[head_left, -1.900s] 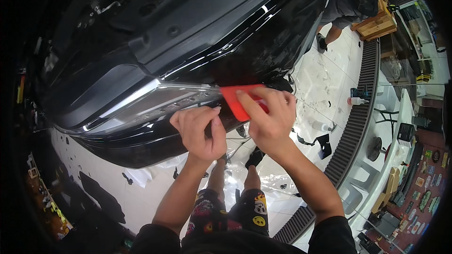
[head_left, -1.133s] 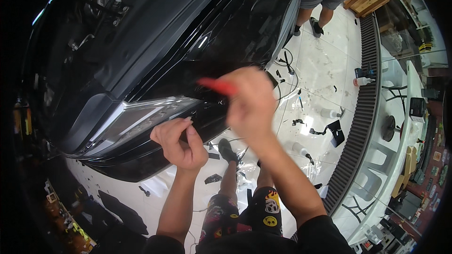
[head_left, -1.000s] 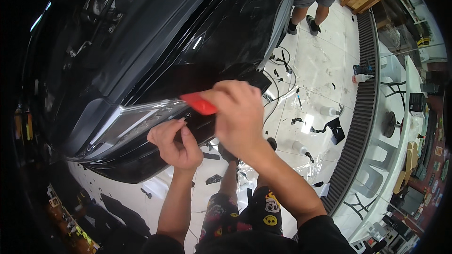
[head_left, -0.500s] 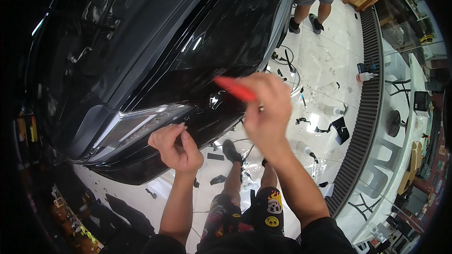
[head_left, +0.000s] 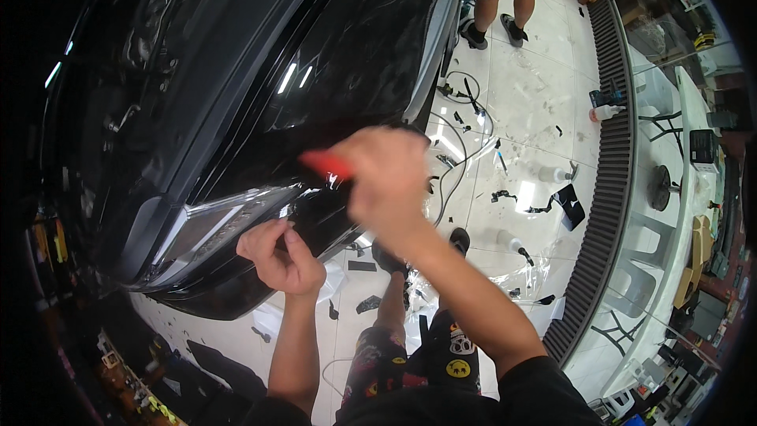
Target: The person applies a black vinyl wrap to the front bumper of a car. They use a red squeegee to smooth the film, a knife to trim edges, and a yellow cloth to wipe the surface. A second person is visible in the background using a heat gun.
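A red squeegee (head_left: pixel 325 163) is held in my right hand (head_left: pixel 388 185), its tip over the glossy black fender (head_left: pixel 339 87) of a car. Motion smears this hand, and I cannot tell whether the tool touches the paint. My left hand (head_left: pixel 282 262) is closed in a pinch beside the headlight (head_left: pixel 206 230), close to the black bumper (head_left: pixel 209 300). Whatever lies between its thumb and finger is too small to make out. Wet-looking highlights show on the black surface between the two hands.
Another person (head_left: pixel 512 8) stands farther back beside the car. Spray bottles (head_left: pixel 512 243), black scraps (head_left: pixel 569 207) and a looping cable (head_left: pixel 473 142) lie on the white tiles. A dark floor grate (head_left: pixel 603 213) runs along the right, before a long white table (head_left: pixel 688 189).
My right hand has swept left with the squeegee, toward the headlight. The left hand keeps its pinch, slightly shifted left and down. The whole view has shifted a little.
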### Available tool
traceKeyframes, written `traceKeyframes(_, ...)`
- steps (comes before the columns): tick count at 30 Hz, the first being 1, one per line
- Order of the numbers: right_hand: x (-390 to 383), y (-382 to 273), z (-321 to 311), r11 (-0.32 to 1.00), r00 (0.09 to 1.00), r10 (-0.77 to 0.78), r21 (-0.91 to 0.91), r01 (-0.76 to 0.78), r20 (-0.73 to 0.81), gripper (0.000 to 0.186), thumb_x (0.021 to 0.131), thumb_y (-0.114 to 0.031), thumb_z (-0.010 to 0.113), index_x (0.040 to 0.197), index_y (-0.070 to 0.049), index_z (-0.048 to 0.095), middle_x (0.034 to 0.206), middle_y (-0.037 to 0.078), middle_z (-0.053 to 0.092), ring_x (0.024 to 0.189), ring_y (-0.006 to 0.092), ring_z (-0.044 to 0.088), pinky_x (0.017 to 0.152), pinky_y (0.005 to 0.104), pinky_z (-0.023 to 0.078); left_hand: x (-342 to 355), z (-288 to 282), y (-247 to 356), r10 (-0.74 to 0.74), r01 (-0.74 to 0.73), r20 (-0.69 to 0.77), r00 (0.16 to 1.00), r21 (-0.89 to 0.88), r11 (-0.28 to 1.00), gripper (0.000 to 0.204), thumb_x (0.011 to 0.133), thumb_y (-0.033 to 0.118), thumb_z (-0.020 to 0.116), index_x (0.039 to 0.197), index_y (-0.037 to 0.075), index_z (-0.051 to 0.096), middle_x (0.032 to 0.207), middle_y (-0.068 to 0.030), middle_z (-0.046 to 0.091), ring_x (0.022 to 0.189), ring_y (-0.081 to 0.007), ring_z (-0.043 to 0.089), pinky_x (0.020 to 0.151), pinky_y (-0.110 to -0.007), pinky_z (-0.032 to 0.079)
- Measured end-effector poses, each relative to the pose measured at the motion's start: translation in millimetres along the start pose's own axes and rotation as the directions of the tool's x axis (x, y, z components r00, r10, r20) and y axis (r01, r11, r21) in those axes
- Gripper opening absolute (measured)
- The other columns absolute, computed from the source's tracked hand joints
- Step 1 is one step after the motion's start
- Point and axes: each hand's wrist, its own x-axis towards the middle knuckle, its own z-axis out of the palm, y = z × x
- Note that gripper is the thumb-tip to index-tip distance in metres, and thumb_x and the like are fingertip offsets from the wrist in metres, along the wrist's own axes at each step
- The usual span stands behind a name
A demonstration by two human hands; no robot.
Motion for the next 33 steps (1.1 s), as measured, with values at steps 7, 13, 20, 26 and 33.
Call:
traceKeyframes(7,-3,-15,-15,0.991,0.997,-0.058,0.124,0.051,0.055,0.041,0.068,-0.003,0.072,0.107,-0.014,0.072,0.109,0.004,0.064,0.101,0.0241,0.063,0.094,0.0485,0.041,6,-4,1,-0.004,0.001,0.033,0.999,0.084,0.996,0.024,0.090,0.001,0.064,0.113,0.005,0.066,0.101,-0.0071,0.069,0.093,-0.0224,0.058,0.096,-0.038,0.034)
traceKeyframes(13,4,21,-26,0.989,0.995,-0.037,0.146,0.024,0.088,0.038,0.073,-0.003,0.071,0.110,-0.012,0.075,0.094,0.007,0.062,0.085,0.0256,0.061,0.071,0.0387,0.045,4,1,7,0.011,-0.014,0.022,1.000,0.121,0.993,0.026,0.085,-0.001,0.065,0.110,0.005,0.066,0.096,-0.0072,0.068,0.088,-0.0218,0.060,0.094,-0.037,0.034)
traceKeyframes(20,23,74,-42,0.995,0.999,0.014,-0.096,-0.009,0.047,0.039,0.072,-0.009,0.072,0.111,-0.014,0.077,0.087,0.007,0.058,0.077,0.0249,0.055,0.067,0.0418,0.041,7,6,10,0.005,0.002,-0.036,0.999,0.190,0.982,0.026,0.083,0.002,0.065,0.109,0.005,0.067,0.095,-0.0076,0.070,0.087,-0.0211,0.062,0.095,-0.035,0.032)
traceKeyframes(26,0,21,-11,0.908,0.905,-0.415,0.104,0.405,0.091,0.047,0.081,-0.015,0.064,0.127,-0.018,0.076,0.098,0.005,0.059,0.092,0.0233,0.057,0.086,0.0435,0.046,4,11,10,-0.004,0.015,-0.051,0.999,0.226,0.974,0.025,0.082,0.005,0.065,0.107,0.005,0.067,0.095,-0.0077,0.070,0.088,-0.0218,0.062,0.095,-0.036,0.032)
traceKeyframes(33,6,73,-27,0.967,0.973,-0.228,-0.121,0.223,-0.038,0.048,0.081,-0.004,0.081,0.126,-0.019,0.078,0.083,0.003,0.055,0.083,0.0246,0.056,0.070,0.0368,0.043,3,8,11,-0.002,0.008,-0.029,1.000,0.216,0.976,0.026,0.087,0.004,0.065,0.113,0.003,0.066,0.096,-0.0087,0.070,0.097,-0.0229,0.057,0.100,-0.039,0.033)
